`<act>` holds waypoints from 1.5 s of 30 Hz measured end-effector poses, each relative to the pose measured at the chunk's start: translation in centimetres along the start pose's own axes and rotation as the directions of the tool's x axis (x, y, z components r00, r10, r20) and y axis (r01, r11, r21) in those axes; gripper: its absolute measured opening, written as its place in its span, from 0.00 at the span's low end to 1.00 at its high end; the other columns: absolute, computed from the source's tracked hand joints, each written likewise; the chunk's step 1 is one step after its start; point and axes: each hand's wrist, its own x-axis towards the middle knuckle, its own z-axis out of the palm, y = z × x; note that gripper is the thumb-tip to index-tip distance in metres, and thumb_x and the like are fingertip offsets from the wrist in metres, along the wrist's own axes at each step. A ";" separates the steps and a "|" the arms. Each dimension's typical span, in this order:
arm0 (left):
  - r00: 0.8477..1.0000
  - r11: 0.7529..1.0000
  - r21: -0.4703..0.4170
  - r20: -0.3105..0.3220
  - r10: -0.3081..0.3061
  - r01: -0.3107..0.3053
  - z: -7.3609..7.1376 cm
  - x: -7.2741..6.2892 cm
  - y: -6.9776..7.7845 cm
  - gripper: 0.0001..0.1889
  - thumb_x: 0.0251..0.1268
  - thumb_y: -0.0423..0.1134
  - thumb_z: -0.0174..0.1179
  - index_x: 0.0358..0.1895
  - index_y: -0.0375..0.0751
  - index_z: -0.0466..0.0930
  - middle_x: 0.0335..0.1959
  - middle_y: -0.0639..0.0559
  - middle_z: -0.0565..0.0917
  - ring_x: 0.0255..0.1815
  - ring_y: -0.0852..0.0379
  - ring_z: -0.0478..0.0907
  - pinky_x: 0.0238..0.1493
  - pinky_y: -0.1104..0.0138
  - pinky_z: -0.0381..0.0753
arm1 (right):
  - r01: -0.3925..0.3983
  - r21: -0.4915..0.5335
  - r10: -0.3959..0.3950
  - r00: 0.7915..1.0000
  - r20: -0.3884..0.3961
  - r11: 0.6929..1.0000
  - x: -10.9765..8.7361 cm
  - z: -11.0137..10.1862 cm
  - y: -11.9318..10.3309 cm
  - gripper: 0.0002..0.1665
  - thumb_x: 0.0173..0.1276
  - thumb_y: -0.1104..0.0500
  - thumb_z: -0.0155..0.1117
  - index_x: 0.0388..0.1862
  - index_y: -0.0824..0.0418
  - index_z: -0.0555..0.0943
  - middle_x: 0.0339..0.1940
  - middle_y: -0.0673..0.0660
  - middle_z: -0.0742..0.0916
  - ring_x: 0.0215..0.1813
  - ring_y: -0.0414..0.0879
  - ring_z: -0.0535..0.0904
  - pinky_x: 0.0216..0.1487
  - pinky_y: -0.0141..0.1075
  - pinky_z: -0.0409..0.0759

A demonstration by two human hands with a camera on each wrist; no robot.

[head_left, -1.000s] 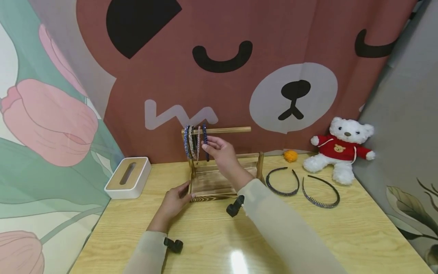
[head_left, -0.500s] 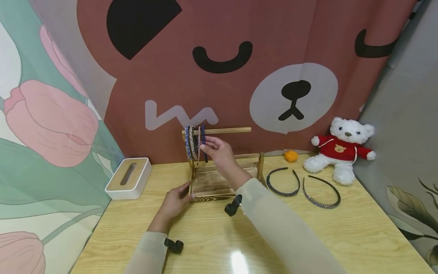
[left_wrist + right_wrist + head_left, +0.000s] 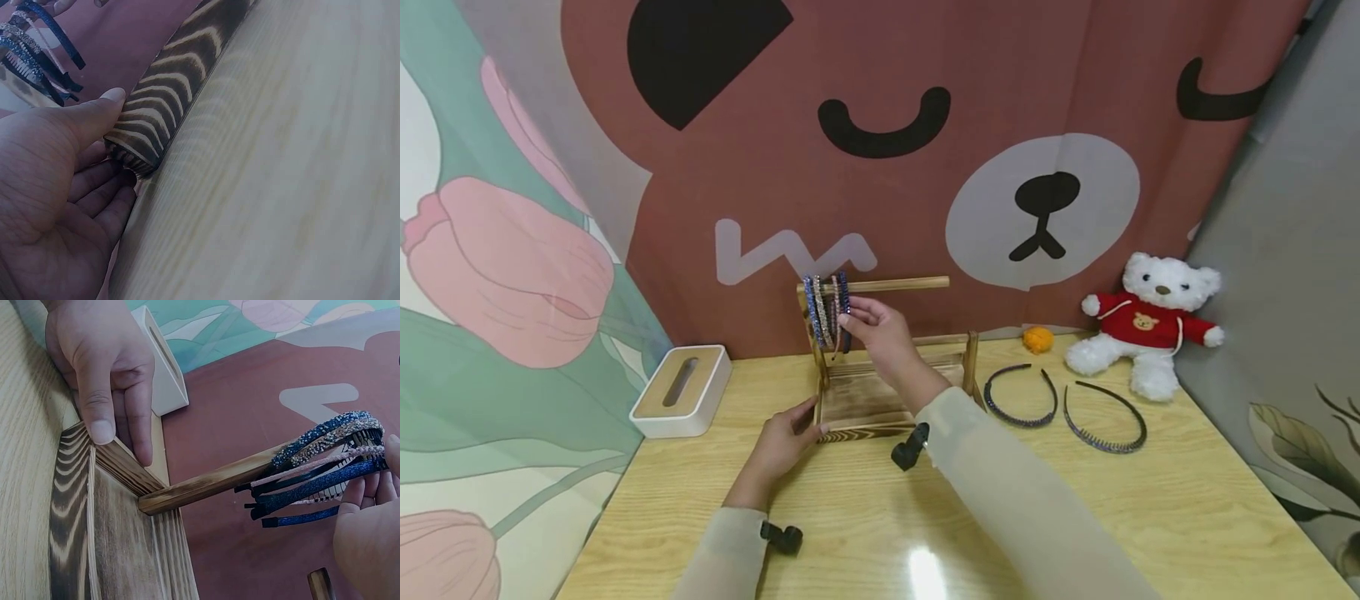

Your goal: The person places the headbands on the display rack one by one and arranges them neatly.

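Note:
A wooden rack [image 3: 904, 284] has one horizontal bar above a shallow tray base. Several glittery headbands [image 3: 350, 419], blue, silver and pink, hang bunched at the bar's left end. My right hand [image 3: 889, 340] pinches the outermost one, a dark blue headband [image 3: 334, 482], which sits over the bar against the others. My left hand [image 3: 781, 443] grips the base's front left corner. In the left wrist view, the thumb lies over the striped front board [image 3: 178, 81], with the fingers round the corner's end.
Two dark headbands, one with a plain band [image 3: 1019, 421] and one with teeth [image 3: 1112, 447], lie right of the rack. Behind them are an orange ball-like item [image 3: 1037, 340] and a white teddy bear [image 3: 1142, 325] in red. A white tissue box [image 3: 715, 392] stands at left.
My right hand has slid the dark blue headband slightly left along the bar, up against the pink one. The left hand has stayed at the rack's corner.

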 end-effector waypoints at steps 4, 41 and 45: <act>1.000 1.000 -0.009 0.009 -0.016 0.016 0.1 0.0 0.0 0.36 0.79 0.44 0.69 0.84 0.42 0.69 0.79 0.38 0.76 0.80 0.40 0.74 0.79 0.47 0.76 | -0.007 -0.014 0.007 1.000 -0.009 1.000 0.0 0.0 0.1 0.25 0.77 0.59 0.75 0.71 0.57 0.85 0.65 0.61 0.90 0.69 0.53 0.86 0.79 0.50 0.78; 1.000 1.000 -0.020 0.013 -0.023 0.024 0.0 -0.1 0.7 0.36 0.80 0.43 0.69 0.85 0.42 0.68 0.80 0.38 0.75 0.81 0.40 0.72 0.79 0.47 0.75 | 0.065 -0.543 -0.024 0.996 0.084 0.837 -11.5 -20.2 1.8 0.24 0.84 0.47 0.67 0.67 0.61 0.86 0.56 0.58 0.92 0.55 0.41 0.87 0.54 0.32 0.86; 1.000 0.999 -0.021 0.019 -0.025 0.025 0.0 0.0 0.4 0.36 0.80 0.43 0.68 0.85 0.41 0.67 0.80 0.37 0.74 0.81 0.41 0.72 0.79 0.50 0.76 | 0.065 -0.728 -0.028 0.998 0.064 0.683 -12.8 -24.5 2.8 0.25 0.79 0.46 0.73 0.66 0.60 0.86 0.57 0.59 0.92 0.58 0.51 0.87 0.55 0.41 0.88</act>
